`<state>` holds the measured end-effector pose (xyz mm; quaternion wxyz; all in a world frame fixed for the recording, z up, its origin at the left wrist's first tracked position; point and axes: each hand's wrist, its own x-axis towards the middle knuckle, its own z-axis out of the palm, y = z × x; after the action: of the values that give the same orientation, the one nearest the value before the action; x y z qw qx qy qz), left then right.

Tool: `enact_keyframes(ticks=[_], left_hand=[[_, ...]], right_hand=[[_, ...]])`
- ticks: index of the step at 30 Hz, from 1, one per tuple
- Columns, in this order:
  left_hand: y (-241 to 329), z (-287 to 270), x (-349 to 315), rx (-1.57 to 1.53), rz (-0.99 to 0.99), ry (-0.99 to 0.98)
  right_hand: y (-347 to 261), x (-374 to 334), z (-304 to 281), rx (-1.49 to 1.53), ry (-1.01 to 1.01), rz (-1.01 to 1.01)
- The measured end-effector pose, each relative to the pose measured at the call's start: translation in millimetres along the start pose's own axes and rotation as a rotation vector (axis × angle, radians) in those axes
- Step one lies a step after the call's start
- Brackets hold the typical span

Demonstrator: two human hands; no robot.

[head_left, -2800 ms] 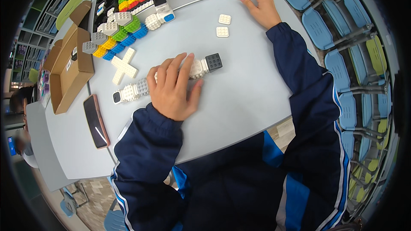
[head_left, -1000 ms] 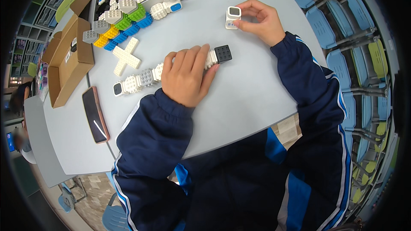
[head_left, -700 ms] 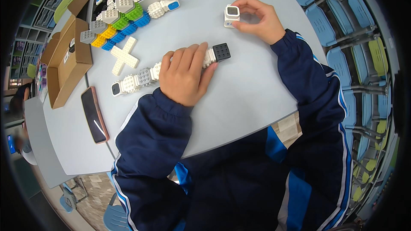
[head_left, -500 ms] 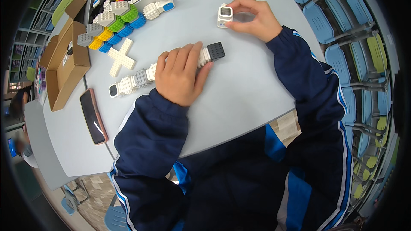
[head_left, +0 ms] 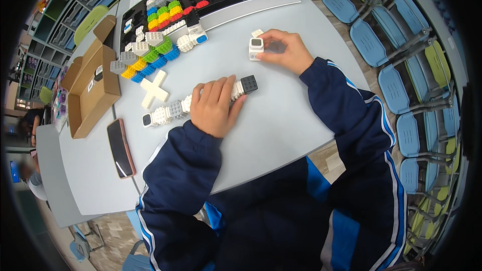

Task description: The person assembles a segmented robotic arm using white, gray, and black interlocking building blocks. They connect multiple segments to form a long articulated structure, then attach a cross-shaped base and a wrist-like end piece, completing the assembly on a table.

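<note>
My left hand (head_left: 213, 110) lies curled over a row of joined studded blocks, fingers on its far side and thumb on its near side. Its middle is hidden under the palm. Out to the left show white blocks, a grey block (head_left: 175, 109) and a white end piece with a dark face (head_left: 147, 119). A dark grey cube (head_left: 248, 84) ends the row on the right. Farther back, my right hand (head_left: 283, 50) pinches a small white block module (head_left: 256, 50) with a dark grille between thumb and fingers. A flat white studded piece (head_left: 257, 33) shows just behind it.
At the far left, coloured studded blocks (head_left: 150, 54) sit beside a white module with a blue face (head_left: 198, 34). A white cross piece (head_left: 154, 89), phone (head_left: 120, 148) and open cardboard box (head_left: 94, 90) lie left. A parts tray (head_left: 241, 12) stands behind; stacked chairs (head_left: 396, 80) line the right.
The whole view has shifted, bringing more of the parts tray into sight. Both hands keep their holds. The flat white piece behind the module shows more now.
</note>
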<state>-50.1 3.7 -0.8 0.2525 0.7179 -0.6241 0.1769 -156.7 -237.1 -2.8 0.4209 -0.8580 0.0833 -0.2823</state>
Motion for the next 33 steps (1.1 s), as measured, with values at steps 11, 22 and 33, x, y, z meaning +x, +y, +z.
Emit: enact_keyframes(ticks=[11, 22, 33], left_hand=[[-0.6, 0.0, -1.5, -0.011, 0.001, 0.014], [0.6, -9.6, 7.5, -0.104, 0.066, 0.263], [10.6, -4.9, 11.5, -0.252, 0.202, 0.359]], right_hand=[[-24.1, -2.6, -5.7, 0.738, -0.053, 0.409], [-57.8, -14.1, 1.6, 0.738, -0.331, 0.295], [-60.9, -28.2, 4.0, 0.534, -0.547, 0.003]])
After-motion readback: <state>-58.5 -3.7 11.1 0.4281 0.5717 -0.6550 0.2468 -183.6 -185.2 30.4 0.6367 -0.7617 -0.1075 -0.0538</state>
